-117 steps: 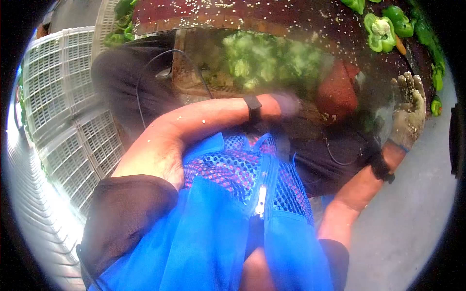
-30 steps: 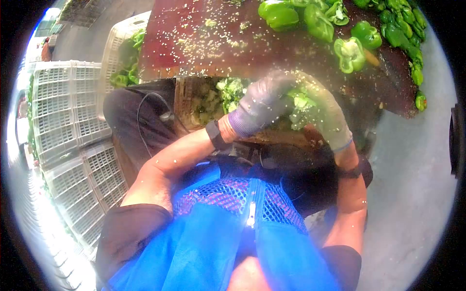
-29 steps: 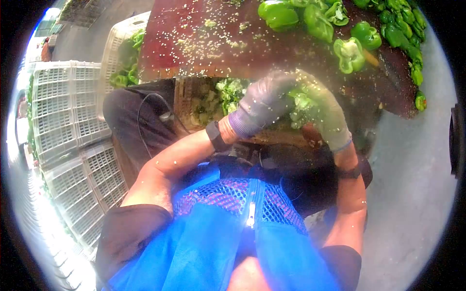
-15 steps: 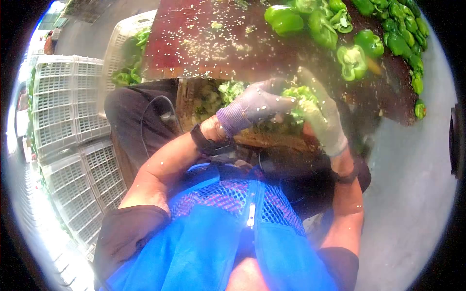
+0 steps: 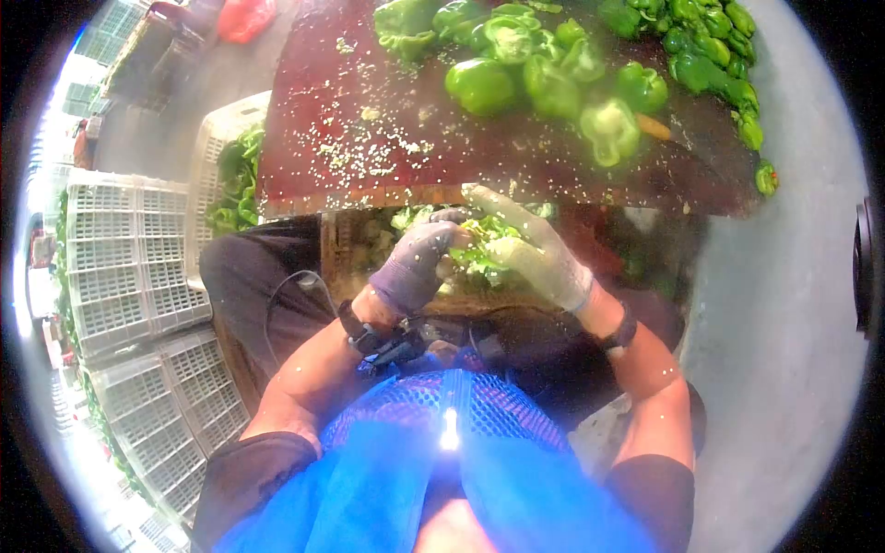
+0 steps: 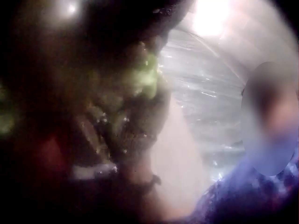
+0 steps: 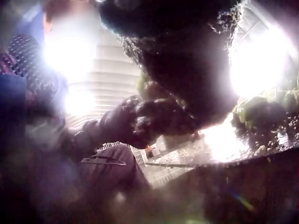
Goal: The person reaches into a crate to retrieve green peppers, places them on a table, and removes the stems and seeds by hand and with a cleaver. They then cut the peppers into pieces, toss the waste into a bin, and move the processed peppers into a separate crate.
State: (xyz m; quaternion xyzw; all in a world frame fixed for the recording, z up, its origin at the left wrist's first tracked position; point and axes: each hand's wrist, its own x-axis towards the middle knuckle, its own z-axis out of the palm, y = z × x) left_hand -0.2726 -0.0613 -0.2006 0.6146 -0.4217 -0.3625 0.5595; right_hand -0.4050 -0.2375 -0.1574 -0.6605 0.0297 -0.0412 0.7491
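In the head view my left hand [image 5: 413, 263], in a purple-grey glove, curls its fingers against the left side of a torn green bell pepper [image 5: 490, 241] with pale seedy insides. My right hand [image 5: 546, 253], in a seed-speckled whitish glove, holds the same pepper from the right, index finger stretched toward the board edge. Both hands are over a wooden crate [image 5: 346, 253] of pale green pepper scraps, just in front of the dark red board [image 5: 313, 111]. The left wrist view is dark and blurred, showing a bit of green pepper [image 6: 148, 77] near the fingers.
Several green peppers [image 5: 479, 86] and a cut pepper [image 5: 609, 132] lie on the seed-strewn board, with an orange-brown handle [image 5: 653, 126] beside them. More peppers [image 5: 705, 69] are heaped at the back right. White plastic crates [image 5: 129, 258] stand on the left.
From apart, the hands came together on a pepper at the crate. Since half a second ago they shifted left and lower in view, as the head view tilted to show more board.
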